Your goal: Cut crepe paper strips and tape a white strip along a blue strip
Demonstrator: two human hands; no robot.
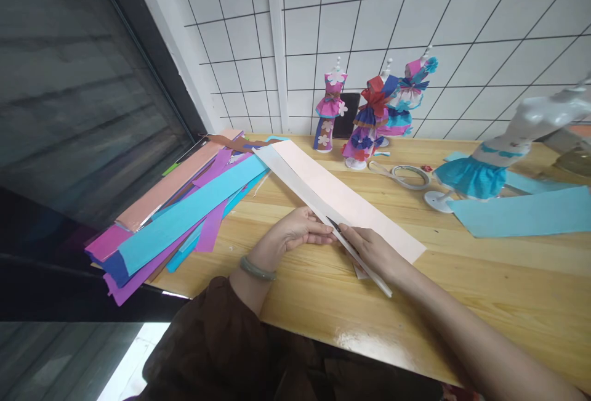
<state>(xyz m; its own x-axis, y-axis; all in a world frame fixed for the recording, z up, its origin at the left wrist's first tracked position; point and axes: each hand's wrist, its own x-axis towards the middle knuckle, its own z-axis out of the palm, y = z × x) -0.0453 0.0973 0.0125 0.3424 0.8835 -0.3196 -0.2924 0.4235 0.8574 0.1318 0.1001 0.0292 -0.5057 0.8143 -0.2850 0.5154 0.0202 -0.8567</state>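
Head view, clock: read it from your hands, with 12 o'clock toward the tiled wall (pixel 305 37).
Left hand: your left hand (pixel 305 228) has its fingers bent, thumb and fingertips closed on the near edge of the white strip; a bangle (pixel 257 269) circles the wrist.
Right hand: your right hand (pixel 364 247) is closed around a dark blade (pixel 332 223), its handle hidden; the tip points to 10 o'clock, over the strip.
White strip: the white strip (pixel 290 174) slants from 11 o'clock to 5 o'clock, passing between your hands.
Pink sheet: the pale pink sheet (pixel 351 194) lies flat beside the strip, toward 1 o'clock.
Paper pile: at 10 o'clock, the coloured strips (pixel 194 213) overlap.
Dressed figures: three small figures (pixel 330 103) stand between 12 and 1 o'clock, a black phone (pixel 349 119) behind them.
Tape: the tape roll (pixel 410 177) lies at 2 o'clock.
Blue skirt: past the tape, a white mannequin (pixel 530 119) wears a blue skirt (pixel 475 175).
Blue paper: the blue sheet (pixel 526 211) lies at 3 o'clock on the wooden table (pixel 489 290).
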